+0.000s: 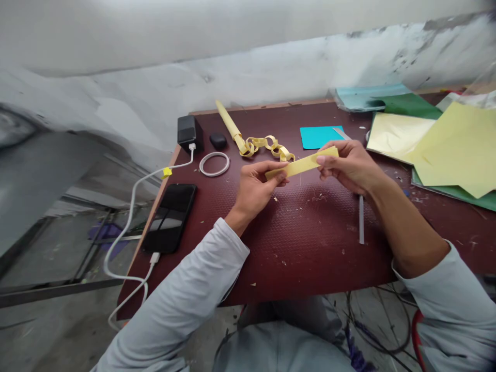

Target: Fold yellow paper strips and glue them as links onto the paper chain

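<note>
A person in pale grey sleeves sits at a dark red bench [302,258], both bare hands raised in front of a yellow paper chain [271,145] made of linked loops. On the near side of the chain, just to its right, a flat yellow paper strip [300,165] is held up between the two hands. The left hand [256,186], nearest the chain, has its thumb and fingers closed on the strip's left end. The right hand [351,164], farther to the right of the chain, pinches the other end, thumb on top and fingers curled behind. The strip slants, its right end higher in the view.

A long yellow paper tube [228,120] lies at the chain's left end, pointing away toward the wall [217,77]. Farther left of the chain are a small black rounded object [218,140], a white ring [200,164] and a glossy black block [187,132]. Nearer the person and well left of the chain lies a dark phone [170,219]; a white cable [134,194] with a yellow tag [166,172] loops off the bench beside it.

Right of the chain rests a bright blue sheet [315,138]. A pale narrow bar [361,222] shows below the right hand, also right of the chain; partly hidden, it may be a ruler. Far right of the chain, large yellow sheets [453,150] overlap green sheets [465,199]. Small paper scraps [318,197] dot the bench on the chain's near side.
</note>
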`<state>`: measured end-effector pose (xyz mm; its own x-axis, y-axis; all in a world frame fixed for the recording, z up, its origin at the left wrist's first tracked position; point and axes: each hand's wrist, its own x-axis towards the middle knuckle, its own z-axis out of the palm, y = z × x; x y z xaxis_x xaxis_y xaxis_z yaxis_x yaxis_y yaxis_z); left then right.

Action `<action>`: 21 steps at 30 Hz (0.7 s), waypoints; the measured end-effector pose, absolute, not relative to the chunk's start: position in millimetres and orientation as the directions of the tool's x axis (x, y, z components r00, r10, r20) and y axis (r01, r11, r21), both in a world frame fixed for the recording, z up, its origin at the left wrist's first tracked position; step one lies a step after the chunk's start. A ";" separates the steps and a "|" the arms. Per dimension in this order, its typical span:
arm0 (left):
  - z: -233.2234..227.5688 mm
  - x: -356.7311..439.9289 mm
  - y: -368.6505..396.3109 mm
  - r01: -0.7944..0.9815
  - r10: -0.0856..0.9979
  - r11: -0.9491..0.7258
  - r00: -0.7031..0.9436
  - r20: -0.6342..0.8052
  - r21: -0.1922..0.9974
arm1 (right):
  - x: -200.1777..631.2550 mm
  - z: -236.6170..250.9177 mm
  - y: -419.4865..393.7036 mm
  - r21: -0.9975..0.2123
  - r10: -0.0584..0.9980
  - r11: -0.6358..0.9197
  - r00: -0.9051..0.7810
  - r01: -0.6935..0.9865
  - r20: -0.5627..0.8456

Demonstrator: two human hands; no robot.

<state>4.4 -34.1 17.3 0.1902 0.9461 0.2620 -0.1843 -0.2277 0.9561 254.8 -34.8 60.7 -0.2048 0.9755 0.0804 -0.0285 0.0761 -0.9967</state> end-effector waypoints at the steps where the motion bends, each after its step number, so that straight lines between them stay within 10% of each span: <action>1: 18.3 6.9 -36.3 -0.192 0.945 -0.238 0.181 0.272 0.952 | 248.6 56.9 -35.8 -0.997 0.972 0.057 -0.227 -0.053 0.067; 21: 23.1 4.0 -42.2 -0.234 0.934 -0.162 0.277 0.225 0.959 | 262.1 49.4 -25.1 -0.993 0.972 0.118 -0.207 0.025 0.111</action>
<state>4.0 -42.2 23.1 0.2770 0.9342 0.2249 -0.2336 -0.1615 0.9588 262.1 -25.1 49.4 -0.2065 0.9722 0.1106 0.0248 0.1182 -0.9927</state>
